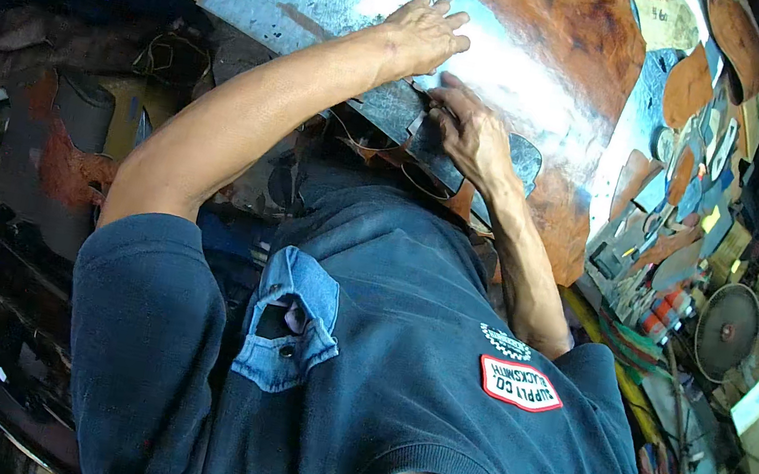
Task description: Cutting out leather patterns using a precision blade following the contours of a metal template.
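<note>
Brown leather (566, 16) is spread rightward of the splayed left hand (423, 37), nearer the curled right hand (476, 137), whose grip cannot be told.

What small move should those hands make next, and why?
I'd perhaps press the left hand down to steady things before shifting the right hand: the left hand's fingers are spread, the right's are curled close by, and both work beside the large brown sheet, where glare makes edges hard to see.
</note>
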`<state>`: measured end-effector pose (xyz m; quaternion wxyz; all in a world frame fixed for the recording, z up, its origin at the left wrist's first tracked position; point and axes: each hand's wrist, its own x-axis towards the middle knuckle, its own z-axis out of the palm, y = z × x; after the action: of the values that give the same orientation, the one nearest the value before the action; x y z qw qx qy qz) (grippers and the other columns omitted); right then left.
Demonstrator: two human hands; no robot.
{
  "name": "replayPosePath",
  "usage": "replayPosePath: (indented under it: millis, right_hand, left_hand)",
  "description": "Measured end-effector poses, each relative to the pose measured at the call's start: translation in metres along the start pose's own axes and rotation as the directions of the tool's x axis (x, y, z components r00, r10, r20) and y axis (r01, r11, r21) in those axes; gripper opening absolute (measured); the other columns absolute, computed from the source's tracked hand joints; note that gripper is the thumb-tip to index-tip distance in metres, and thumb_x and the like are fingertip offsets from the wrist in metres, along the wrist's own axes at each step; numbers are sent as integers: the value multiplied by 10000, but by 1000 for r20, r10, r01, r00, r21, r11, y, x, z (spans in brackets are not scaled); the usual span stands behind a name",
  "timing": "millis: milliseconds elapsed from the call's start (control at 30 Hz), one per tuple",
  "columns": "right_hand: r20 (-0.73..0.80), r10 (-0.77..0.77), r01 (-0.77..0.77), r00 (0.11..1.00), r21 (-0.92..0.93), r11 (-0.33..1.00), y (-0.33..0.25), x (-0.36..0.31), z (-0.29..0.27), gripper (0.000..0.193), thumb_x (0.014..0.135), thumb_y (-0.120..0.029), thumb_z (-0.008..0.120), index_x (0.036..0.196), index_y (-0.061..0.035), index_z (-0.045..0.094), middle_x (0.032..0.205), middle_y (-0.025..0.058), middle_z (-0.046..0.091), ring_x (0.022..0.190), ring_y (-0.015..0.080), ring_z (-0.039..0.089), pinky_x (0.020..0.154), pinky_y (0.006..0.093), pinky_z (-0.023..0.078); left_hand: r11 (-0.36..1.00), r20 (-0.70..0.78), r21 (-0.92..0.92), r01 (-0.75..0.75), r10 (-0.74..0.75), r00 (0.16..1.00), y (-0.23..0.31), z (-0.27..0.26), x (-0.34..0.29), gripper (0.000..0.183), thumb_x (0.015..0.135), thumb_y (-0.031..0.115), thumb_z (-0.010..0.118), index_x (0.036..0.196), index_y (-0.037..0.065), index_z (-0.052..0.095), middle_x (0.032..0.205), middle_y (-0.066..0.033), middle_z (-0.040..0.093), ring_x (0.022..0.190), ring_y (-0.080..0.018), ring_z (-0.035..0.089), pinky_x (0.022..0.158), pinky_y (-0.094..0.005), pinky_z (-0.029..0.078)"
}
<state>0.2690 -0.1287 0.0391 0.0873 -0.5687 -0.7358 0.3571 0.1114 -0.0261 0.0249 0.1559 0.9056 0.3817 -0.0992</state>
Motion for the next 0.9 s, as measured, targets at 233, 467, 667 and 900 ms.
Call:
replayPosePath:
  millis: [233,467,667,900]
  right_hand:
    - [-69,-39,38,997,-22,999,7,-2,-1,282,859,-147,624,1133,-113,680,1362,181,545,1053,424,628,902,465,525]
    - [29,-102,101,994,32,994,21,3,-16,290,831,-101,617,1115,-104,679,1378,139,543,1064,403,628,898,462,532]
    - [144,-198,202,969,-15,979,33,14,-30,336,808,-42,593,1126,-122,669,1376,93,557,1088,361,626,898,439,541]
    - [280,-310,349,908,-99,932,45,30,-51,422,769,-10,588,1160,-149,664,1372,40,570,1090,309,628,938,405,531]
  left_hand:
    - [997,-44,-57,48,-50,998,2,11,0,413,853,85,604,1257,167,589,1530,-85,375,1371,-299,368,1114,-482,294]
    - [996,24,-65,65,-64,998,4,4,-2,413,905,7,465,1266,167,586,1538,-98,367,1415,-319,330,1147,-491,244]
    - [993,3,-85,76,-76,997,5,4,-5,420,873,-30,486,1229,158,610,1523,-94,393,1383,-310,375,1105,-455,303]
    - [994,-73,-54,91,-95,993,7,14,-3,478,749,61,741,1196,176,619,1533,-57,373,1328,-303,420,1083,-492,349]
